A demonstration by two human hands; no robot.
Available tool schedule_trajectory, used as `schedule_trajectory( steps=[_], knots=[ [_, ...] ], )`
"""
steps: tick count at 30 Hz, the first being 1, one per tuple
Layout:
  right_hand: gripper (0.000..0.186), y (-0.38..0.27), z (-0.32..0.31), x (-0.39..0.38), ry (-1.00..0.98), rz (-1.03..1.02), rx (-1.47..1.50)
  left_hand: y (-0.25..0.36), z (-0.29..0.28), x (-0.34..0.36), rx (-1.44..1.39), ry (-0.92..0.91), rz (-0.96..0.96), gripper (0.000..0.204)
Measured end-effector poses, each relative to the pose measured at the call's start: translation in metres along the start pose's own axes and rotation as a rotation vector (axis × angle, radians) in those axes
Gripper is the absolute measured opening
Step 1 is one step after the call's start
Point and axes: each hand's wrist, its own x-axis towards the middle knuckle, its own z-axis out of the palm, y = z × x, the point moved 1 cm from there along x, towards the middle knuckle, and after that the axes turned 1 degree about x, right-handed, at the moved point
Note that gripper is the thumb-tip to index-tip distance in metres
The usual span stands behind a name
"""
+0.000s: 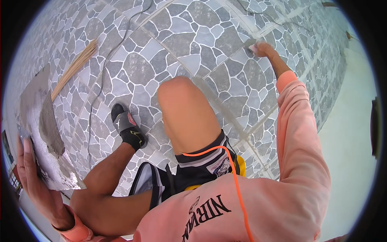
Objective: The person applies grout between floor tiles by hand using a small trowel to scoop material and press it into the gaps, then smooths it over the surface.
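Observation:
At the left, my left hand (38, 183) grips a flat grey mortar board (34, 97) by its near side, fingers along the edge and partly hidden behind it. A mound of wet grey mortar (50, 129) lies on the board, with smears around it. My right arm reaches far forward, and my right hand (265, 49) is closed around a small flat tool (251, 44) with a pale part and a greyish edge. Its exact kind is too small to make out. The tool is down at the stone-patterned floor tiles (201, 36), close to a joint.
A bundle of thin sticks (76, 66) like a broom lies at the far left. A dark cable (105, 64) runs across the tiles, and another cable (258, 13) lies farther off. Grey joint lines (225, 111) cross near my knee. A pale wall (352, 121) stands at the right.

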Motion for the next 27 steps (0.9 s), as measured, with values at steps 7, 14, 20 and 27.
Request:
schedule_trajectory(
  steps=[7, 14, 20, 27],
  knots=[
    [0.046, -0.067, 0.007, -0.036, 0.428, -0.005, 0.001, 0.015, 0.016, 0.016, -1.047, 0.019, -0.531, 0.047],
    [0.046, -0.096, 0.011, -0.041, 0.095, 0.082, 0.082, 0.043, 0.028, 0.043, -1.024, -0.080, -0.376, 0.043],
    [0.036, -0.113, 0.001, -0.041, -0.028, -0.046, 0.083, 0.057, 0.038, 0.054, -1.076, -0.232, -0.390, 0.039],
    [0.044, -0.133, -0.070, -0.074, -0.229, -0.138, 0.081, 0.086, 0.054, 0.062, -1.228, -0.178, -0.503, 0.039]
  ],
)
